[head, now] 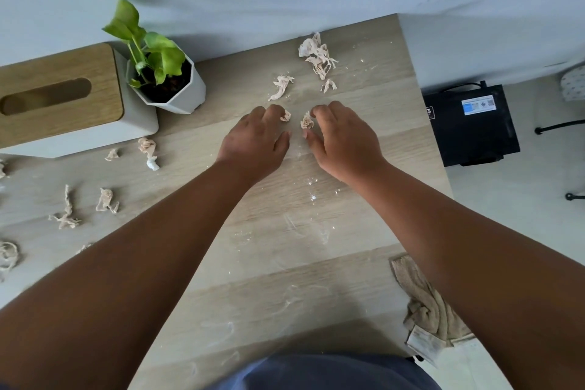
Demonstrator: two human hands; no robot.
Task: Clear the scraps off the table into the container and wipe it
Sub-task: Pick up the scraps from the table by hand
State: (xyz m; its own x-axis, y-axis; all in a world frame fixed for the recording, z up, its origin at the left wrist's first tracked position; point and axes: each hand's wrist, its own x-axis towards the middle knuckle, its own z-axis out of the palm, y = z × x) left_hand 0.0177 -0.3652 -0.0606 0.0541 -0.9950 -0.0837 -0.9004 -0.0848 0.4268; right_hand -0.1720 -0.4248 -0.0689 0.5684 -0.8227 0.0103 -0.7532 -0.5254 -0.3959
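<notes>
Head view, nearest first: a crumpled beige cloth [425, 310] lies at the table's right edge, partly under my right forearm. White smears and crumbs streak the pale wooden table [285, 279] between my arms. Further out, my left hand [256, 139] rests palm down, its fingers curled, a small tissue scrap [286, 116] touching the fingertips; whether I am pinching it I cannot tell. My right hand [340, 139] sits just beside it, fingers and thumb half-curled around a second small scrap [307, 121], touching it but not clearly closed on it. More torn tissue scraps [68, 212] are scattered over the left part of the table. Beyond my hands lie a twisted scrap [281, 85] and, near the far edge, a larger shredded clump [316, 55]. At far left stand a tissue box with a wooden lid [60, 98] and a potted green plant [158, 70] in a white angular pot. Off the table to the right, a black box [471, 125] sits on the floor.
</notes>
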